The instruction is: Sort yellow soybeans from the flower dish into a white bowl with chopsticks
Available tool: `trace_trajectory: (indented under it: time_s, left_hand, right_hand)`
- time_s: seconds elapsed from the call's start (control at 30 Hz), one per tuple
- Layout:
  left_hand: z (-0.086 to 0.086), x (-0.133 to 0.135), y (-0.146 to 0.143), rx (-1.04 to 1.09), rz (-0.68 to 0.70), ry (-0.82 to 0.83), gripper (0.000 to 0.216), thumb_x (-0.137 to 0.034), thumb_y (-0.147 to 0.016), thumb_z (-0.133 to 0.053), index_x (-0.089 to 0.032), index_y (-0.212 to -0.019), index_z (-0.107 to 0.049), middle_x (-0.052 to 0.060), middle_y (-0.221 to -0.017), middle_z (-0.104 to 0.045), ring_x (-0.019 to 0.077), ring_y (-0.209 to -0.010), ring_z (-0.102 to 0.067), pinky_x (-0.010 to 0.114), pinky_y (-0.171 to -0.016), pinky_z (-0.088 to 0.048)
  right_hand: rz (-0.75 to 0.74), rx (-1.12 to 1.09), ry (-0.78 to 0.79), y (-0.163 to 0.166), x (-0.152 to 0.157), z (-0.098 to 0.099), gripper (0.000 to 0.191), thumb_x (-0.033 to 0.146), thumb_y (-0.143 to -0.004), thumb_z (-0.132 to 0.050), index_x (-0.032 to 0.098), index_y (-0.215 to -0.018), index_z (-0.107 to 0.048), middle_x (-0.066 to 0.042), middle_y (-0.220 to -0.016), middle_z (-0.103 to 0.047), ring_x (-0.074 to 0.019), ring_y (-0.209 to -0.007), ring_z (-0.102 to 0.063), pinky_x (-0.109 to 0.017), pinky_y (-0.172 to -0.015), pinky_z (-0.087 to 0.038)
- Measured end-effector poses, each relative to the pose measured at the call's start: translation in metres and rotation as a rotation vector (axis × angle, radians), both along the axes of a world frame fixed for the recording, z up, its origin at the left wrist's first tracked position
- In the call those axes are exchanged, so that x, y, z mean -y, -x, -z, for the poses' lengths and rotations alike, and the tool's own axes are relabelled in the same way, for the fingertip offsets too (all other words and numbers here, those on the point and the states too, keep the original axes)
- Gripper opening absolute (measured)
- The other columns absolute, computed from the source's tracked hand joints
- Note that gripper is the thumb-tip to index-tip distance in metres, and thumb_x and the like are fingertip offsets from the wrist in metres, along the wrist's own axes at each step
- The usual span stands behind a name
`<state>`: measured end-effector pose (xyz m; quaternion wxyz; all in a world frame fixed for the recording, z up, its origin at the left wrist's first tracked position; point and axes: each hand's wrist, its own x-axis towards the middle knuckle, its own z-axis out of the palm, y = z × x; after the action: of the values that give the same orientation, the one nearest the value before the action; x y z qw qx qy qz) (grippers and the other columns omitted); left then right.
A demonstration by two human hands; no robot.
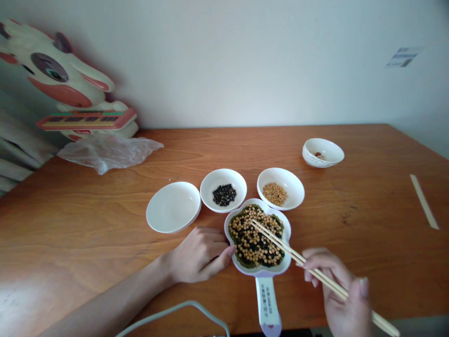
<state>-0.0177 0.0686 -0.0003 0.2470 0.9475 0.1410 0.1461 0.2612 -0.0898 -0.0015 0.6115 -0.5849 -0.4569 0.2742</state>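
Note:
A flower-shaped white pan point(265, 270) with a labelled handle holds mixed soybeans, black beans and small green beans. My left hand point(203, 255) rests on the table at the pan's left side, fingers curled and thumb against its rim. In my right hand point(338, 281) is a pair of wooden chopsticks point(298, 257); their tips touch the beans near the pan's middle, and I cannot make out a bean between them. Behind the pan stand a bowl point(210, 182) with black beans point(224, 194), a bowl point(294, 187) with soybeans point(275, 193), and an empty white bowl point(174, 206) at left.
A small bowl point(331, 150) with a few reddish bits stands at the back right. A pale strip point(424, 202) lies at the right. A clear plastic bag point(110, 152) and a cow-shaped toy keyboard point(87, 119) occupy the back left. A cable point(191, 303) curves along the front.

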Motion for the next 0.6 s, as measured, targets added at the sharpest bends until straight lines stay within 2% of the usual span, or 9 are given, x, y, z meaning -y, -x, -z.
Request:
trace_trajectory:
  time_s: [0.2, 0.43, 0.6]
  left_hand:
    - [-0.002, 0.000, 0.000, 0.011, -0.004, -0.001, 0.041, -0.022, -0.110, -0.038, -0.020, -0.073, -0.055, 0.004, -0.072, -0.063, 0.0157, -0.064, -0.057, 0.033, -0.063, -0.039]
    - [-0.002, 0.000, 0.000, 0.031, -0.002, -0.014, 0.041, -0.022, -0.110, -0.038, -0.020, -0.073, -0.056, 0.004, -0.071, -0.063, 0.0155, -0.064, -0.057, 0.032, -0.063, -0.041]
    - [-0.001, 0.000, 0.000, 0.014, -0.003, -0.017, 0.041, -0.022, -0.110, -0.038, -0.020, -0.074, -0.056, 0.004, -0.072, -0.063, 0.0160, -0.065, -0.057, 0.033, -0.063, -0.040]
  right_hand:
    - [-0.025, 0.047, 0.028, 0.000, 0.000, 0.007, 0.071, 0.071, -0.104, -0.023, 0.024, -0.087, -0.074, -0.007, -0.091, -0.069, -0.0165, -0.062, -0.059, -0.029, -0.051, -0.047]
    - [0.001, 0.060, 0.030, -0.002, 0.004, 0.013, 0.061, 0.056, -0.109, -0.025, 0.025, -0.091, -0.075, -0.006, -0.093, -0.070, -0.0157, -0.065, -0.059, -0.028, -0.054, -0.048]
    - [-0.010, 0.066, 0.018, 0.000, 0.000, 0.009, 0.065, 0.062, -0.108, -0.025, 0.025, -0.090, -0.075, -0.006, -0.092, -0.069, -0.0150, -0.062, -0.059, -0.027, -0.051, -0.048]
